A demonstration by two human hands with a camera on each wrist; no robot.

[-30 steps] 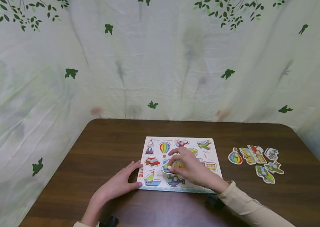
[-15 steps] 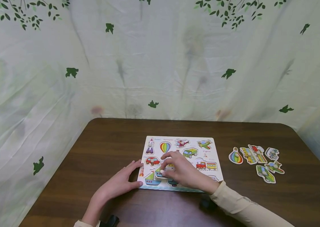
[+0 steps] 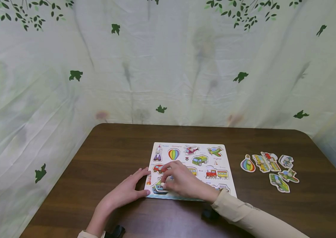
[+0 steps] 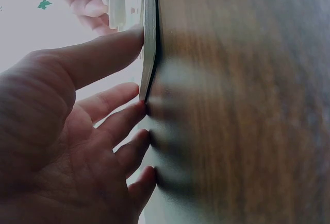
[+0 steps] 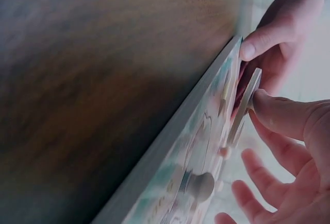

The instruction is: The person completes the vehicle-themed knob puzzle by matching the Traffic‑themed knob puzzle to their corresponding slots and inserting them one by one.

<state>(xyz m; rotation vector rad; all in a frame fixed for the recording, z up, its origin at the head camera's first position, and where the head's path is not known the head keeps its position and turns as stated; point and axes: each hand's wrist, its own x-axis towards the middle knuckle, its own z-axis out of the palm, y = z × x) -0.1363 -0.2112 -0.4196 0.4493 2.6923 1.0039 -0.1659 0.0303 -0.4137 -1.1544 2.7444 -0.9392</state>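
Observation:
A white knob puzzle board [image 3: 182, 147] printed with vehicles lies on the table. My right hand [image 3: 182, 181] is over its lower left part. Between thumb and fingertips it pinches a boat puzzle piece [image 3: 158, 189] by the knob. In the right wrist view that piece [image 5: 243, 113] stands tilted, raised off the board's face. My left hand [image 3: 129, 188] rests at the board's left edge, thumb touching the near corner and fingers extended. The left wrist view shows the thumb of my left hand [image 4: 77, 116] against the board edge [image 4: 149, 44] and the other fingertips on the table.
Right of the board lie several loose pieces: a balloon piece [image 3: 247, 164], a green car piece [image 3: 279, 183], a plane piece [image 3: 288, 175] and others. A rocket [image 3: 158, 154] and a helicopter [image 3: 191, 150] show on the board. A printed curtain [image 3: 179, 66] hangs behind the table [image 3: 120, 148].
My right hand has moved left and toward the near edge with the boat piece, from the board's middle to its lower left. The left hand has stayed in place.

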